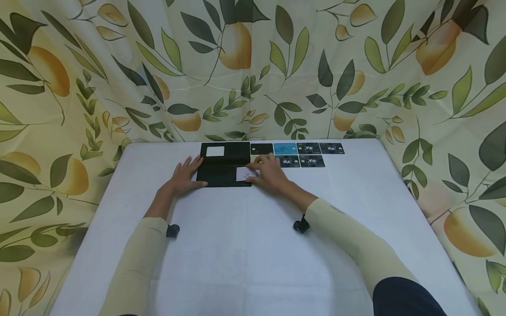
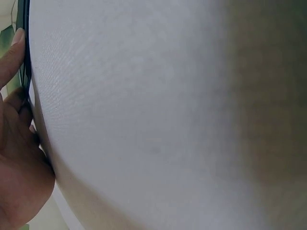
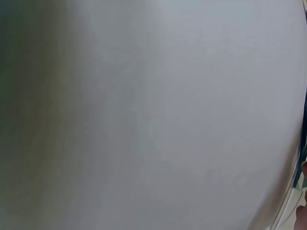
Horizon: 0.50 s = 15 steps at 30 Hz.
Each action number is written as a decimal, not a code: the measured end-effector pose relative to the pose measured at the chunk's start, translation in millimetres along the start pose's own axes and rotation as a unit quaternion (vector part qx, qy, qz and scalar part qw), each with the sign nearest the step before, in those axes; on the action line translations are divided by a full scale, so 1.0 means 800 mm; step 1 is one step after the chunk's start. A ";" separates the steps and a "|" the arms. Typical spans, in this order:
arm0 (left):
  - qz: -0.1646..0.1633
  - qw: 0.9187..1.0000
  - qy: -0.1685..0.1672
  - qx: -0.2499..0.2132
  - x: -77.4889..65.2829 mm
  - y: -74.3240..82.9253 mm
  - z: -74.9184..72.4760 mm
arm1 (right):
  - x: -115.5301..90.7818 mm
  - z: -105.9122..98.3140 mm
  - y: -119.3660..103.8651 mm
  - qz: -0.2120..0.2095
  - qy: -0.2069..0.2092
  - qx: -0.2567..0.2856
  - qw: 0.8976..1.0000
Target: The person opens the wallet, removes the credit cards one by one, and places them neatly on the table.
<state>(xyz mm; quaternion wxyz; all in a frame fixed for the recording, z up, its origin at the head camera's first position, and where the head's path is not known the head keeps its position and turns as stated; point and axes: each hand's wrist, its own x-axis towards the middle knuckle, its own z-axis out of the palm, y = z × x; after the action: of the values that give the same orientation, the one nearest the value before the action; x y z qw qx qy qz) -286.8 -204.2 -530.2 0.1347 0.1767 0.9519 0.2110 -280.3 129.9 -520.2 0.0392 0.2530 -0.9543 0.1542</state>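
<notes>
A black card holder (image 1: 223, 176) lies unfolded on the table, with a white card (image 1: 215, 151) in its upper left part. My left hand (image 1: 183, 176) rests at the holder's left side, fingers spread and thumb on its lower left corner. In the left wrist view, the thumb (image 2: 13, 55) of that hand lies along the dark edge of the holder. At the lower right of the holder, my right hand (image 1: 270, 173) pinches a pale pinkish card (image 1: 244, 174), its left part overlapping the black surface. Only fingertips (image 3: 302, 215) of the right hand show in the right wrist view.
Right of the holder, cards lie in two rows: a black card (image 1: 262, 149), a blue card (image 1: 285, 148) and several black "Vip" cards (image 1: 312, 161). Behind the white table (image 1: 245, 245) hangs a curtain (image 1: 253, 87) with a fruit and leaf pattern.
</notes>
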 end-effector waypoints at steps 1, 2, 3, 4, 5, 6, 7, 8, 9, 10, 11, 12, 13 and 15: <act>0.000 1.000 0.000 0.000 0.000 0.000 0.000 | -0.001 0.000 0.002 0.001 -0.001 -0.001 1.000; 0.000 1.000 -0.001 0.001 0.000 0.001 0.000 | -0.002 -0.001 0.004 0.002 -0.001 0.001 1.000; -0.002 1.000 -0.001 0.001 0.000 0.001 0.000 | -0.003 -0.002 0.005 0.002 -0.002 0.003 1.000; -0.003 1.000 -0.001 0.001 0.000 0.001 0.000 | -0.004 -0.002 0.007 0.002 -0.003 0.002 1.000; -0.004 1.000 -0.002 0.001 0.000 0.001 0.000 | -0.005 -0.003 0.008 0.002 -0.004 0.001 1.000; -0.005 1.000 -0.002 0.001 0.000 0.001 0.000 | -0.006 -0.004 0.009 0.002 -0.006 0.002 1.000; -0.005 1.000 -0.002 0.001 0.000 0.001 0.000 | -0.007 -0.006 0.010 0.001 -0.008 0.003 1.000; -0.006 1.000 -0.002 0.001 0.000 0.001 0.000 | -0.008 -0.007 0.011 0.001 -0.010 0.004 1.000; -0.006 1.000 -0.002 0.001 0.000 0.002 0.000 | -0.009 -0.008 0.012 0.001 -0.012 0.004 1.000; -0.006 1.000 -0.002 0.001 0.000 0.002 0.000 | -0.010 -0.009 0.013 0.001 -0.013 0.004 1.000; -0.007 1.000 -0.003 0.001 0.000 0.002 0.000 | -0.011 -0.010 0.015 0.001 -0.014 0.006 1.000; -0.007 1.000 -0.003 0.000 0.000 0.002 0.000 | -0.013 -0.011 0.017 0.001 -0.014 0.008 1.000; -0.007 1.000 -0.004 0.000 0.000 0.002 0.000 | -0.014 -0.012 0.019 0.001 -0.014 0.008 1.000; -0.006 1.000 -0.004 0.000 -0.001 0.002 0.000 | -0.016 -0.013 0.024 0.002 -0.013 0.007 1.000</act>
<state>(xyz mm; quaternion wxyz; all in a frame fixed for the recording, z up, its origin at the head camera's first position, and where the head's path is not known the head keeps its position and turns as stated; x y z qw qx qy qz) -285.9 -203.5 -529.4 0.1402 0.1714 0.9524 0.2097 -278.5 154.9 -517.9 0.0244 0.2529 -0.9543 0.1572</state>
